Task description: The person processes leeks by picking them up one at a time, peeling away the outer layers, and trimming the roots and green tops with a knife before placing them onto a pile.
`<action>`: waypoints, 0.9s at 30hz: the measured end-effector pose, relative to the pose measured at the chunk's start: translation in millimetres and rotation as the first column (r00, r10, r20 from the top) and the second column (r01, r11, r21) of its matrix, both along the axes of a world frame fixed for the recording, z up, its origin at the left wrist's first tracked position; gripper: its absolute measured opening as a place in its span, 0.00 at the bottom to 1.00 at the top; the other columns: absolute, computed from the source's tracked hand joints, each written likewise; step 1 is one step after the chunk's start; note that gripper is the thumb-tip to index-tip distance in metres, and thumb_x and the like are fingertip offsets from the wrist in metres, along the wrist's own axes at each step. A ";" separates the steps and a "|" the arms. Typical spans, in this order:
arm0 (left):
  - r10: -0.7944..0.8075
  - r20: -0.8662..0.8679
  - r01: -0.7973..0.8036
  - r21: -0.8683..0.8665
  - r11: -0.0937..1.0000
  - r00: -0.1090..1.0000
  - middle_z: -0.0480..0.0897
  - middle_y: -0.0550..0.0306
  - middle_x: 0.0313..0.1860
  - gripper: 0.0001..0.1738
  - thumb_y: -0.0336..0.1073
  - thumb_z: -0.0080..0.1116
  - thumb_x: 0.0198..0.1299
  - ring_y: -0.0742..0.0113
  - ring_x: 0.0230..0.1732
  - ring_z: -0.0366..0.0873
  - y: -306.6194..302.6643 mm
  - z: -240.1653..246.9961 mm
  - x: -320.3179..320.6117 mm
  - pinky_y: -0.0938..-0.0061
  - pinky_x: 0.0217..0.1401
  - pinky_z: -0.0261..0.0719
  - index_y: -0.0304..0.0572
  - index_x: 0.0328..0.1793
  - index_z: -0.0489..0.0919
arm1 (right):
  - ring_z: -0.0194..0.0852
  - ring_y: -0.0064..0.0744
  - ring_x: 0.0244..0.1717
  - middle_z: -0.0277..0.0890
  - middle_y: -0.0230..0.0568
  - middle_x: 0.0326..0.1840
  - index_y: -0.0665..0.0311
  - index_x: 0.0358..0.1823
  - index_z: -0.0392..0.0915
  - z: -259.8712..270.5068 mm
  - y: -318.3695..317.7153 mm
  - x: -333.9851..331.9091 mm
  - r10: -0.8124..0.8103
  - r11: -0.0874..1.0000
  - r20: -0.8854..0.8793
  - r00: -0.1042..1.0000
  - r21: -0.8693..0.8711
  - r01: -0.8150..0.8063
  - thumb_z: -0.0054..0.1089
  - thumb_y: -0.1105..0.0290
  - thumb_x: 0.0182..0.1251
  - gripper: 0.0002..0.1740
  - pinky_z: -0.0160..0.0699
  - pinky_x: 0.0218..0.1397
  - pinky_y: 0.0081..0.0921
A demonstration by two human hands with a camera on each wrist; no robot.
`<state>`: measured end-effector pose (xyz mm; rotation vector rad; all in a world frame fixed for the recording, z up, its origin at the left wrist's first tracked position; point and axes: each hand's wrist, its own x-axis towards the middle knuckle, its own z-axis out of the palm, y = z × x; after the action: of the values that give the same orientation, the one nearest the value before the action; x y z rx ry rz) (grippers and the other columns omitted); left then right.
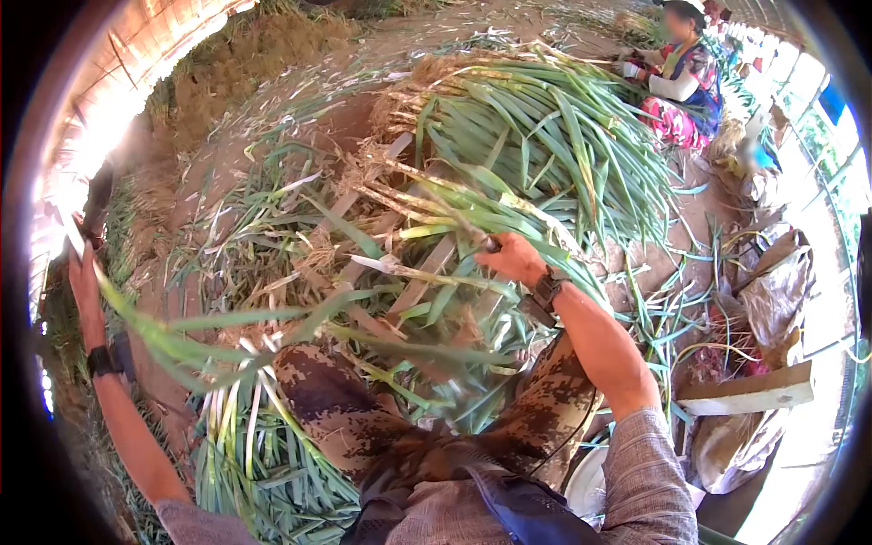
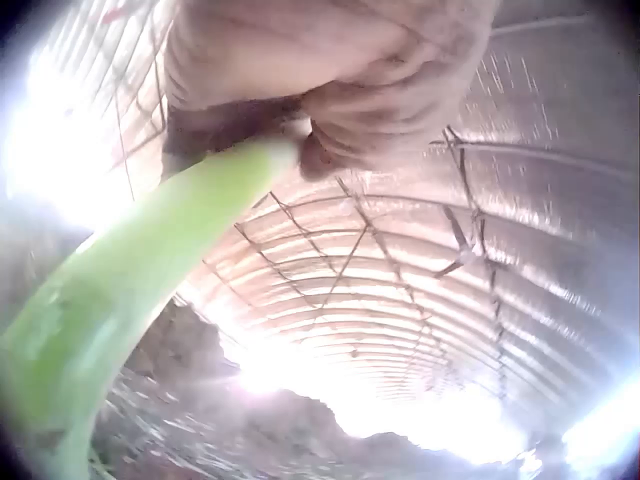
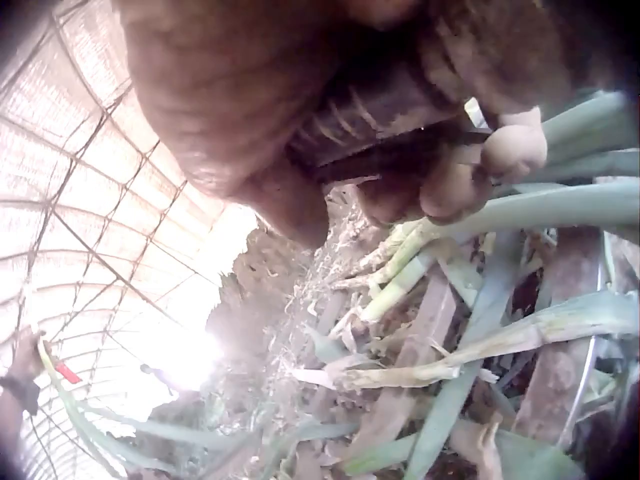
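Far out to the left, my left hand (image 1: 86, 291) grips the pale end of a long leek (image 1: 150, 331), whose green leaves sweep back across my knees. The stalk (image 2: 130, 260) runs up into the curled fingers in the left wrist view. My right hand (image 1: 516, 261) is over the slats in front of me, wrapped round a dark ridged handle (image 3: 375, 115); the rest of that tool is mostly hidden. Just beyond the right hand, leeks with rooty ends (image 1: 409, 195) lie across wooden slats (image 1: 427, 272).
A big heap of leeks (image 1: 545, 136) lies ahead. Leeks with whitish ends (image 1: 263, 463) are piled by my left leg. Leaf scraps (image 1: 263, 218) litter the ground. At the right are a board (image 1: 749, 389), a plastic sack (image 1: 777, 291) and, farther back, a seated person (image 1: 690, 86).
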<state>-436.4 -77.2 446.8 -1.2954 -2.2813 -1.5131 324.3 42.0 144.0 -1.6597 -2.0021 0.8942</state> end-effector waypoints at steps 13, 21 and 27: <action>-0.422 -0.079 0.324 -0.520 0.790 0.903 0.84 0.42 0.55 0.29 0.44 0.64 0.61 0.54 0.50 0.84 -35.6 -200.8 236.6 0.60 0.53 0.80 0.35 0.65 0.77 | 0.85 0.39 0.36 0.85 0.45 0.34 0.65 0.42 0.85 41.3 17.6 -12.1 -0.161 0.986 -0.246 0.956 0.011 0.168 0.67 0.48 0.56 0.26 0.79 0.44 0.36; -0.962 0.270 0.991 0.132 -0.004 -0.039 0.82 0.49 0.54 0.32 0.42 0.70 0.59 0.63 0.57 0.79 31.9 -225.8 617.1 0.66 0.61 0.77 0.32 0.64 0.73 | 0.67 0.28 0.27 0.74 0.38 0.24 0.68 0.41 0.80 116.5 8.6 -26.4 -0.189 0.915 -0.373 0.908 0.268 0.301 0.65 0.53 0.64 0.22 0.69 0.35 0.34; -0.792 0.593 0.926 0.364 0.104 -0.144 0.84 0.57 0.38 0.22 0.33 0.69 0.57 0.73 0.39 0.82 10.7 -210.5 664.0 0.77 0.44 0.80 0.32 0.56 0.76 | 0.80 0.59 0.37 0.81 0.55 0.30 0.65 0.39 0.78 141.7 -8.6 -1.3 -0.240 0.855 -0.271 0.932 0.396 0.335 0.63 0.48 0.64 0.23 0.76 0.41 0.48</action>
<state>227.5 -66.5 236.3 -3.3512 -1.5127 -2.5005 323.0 33.4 285.7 -1.4795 -1.6008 0.4459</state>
